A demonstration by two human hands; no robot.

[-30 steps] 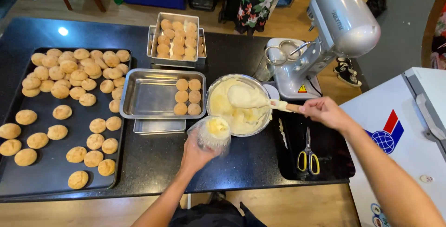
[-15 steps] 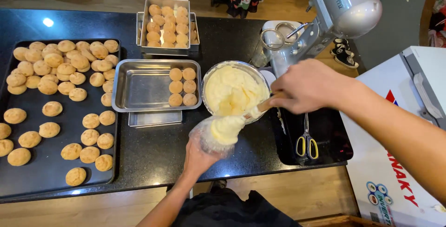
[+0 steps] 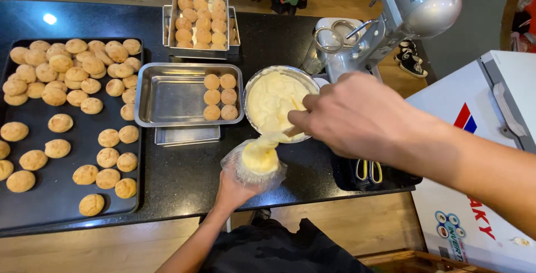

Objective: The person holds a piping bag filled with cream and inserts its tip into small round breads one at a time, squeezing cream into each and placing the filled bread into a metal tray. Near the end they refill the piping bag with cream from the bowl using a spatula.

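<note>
My left hand (image 3: 231, 190) grips a clear plastic piping bag (image 3: 254, 164) from below, its mouth folded open and partly filled with pale yellow cream. My right hand (image 3: 349, 114) is closed on a spatula whose blade is mostly hidden under cream (image 3: 273, 138) trailing from the metal mixing bowl (image 3: 274, 102) into the bag. The bowl sits just beyond the bag and holds more of the same cream.
A steel tray (image 3: 167, 94) with several round puffs stands left of the bowl, on top of another tray. A deeper full tin (image 3: 201, 21) is behind. A black baking sheet (image 3: 61, 195) of puffs fills the left. A stand mixer (image 3: 391, 21) and yellow-handled scissors (image 3: 368, 169) are right.
My right hand has come from the bowl's right rim toward me, carrying a scoop of cream over the bag. The bag now holds more cream. My view has moved closer.
</note>
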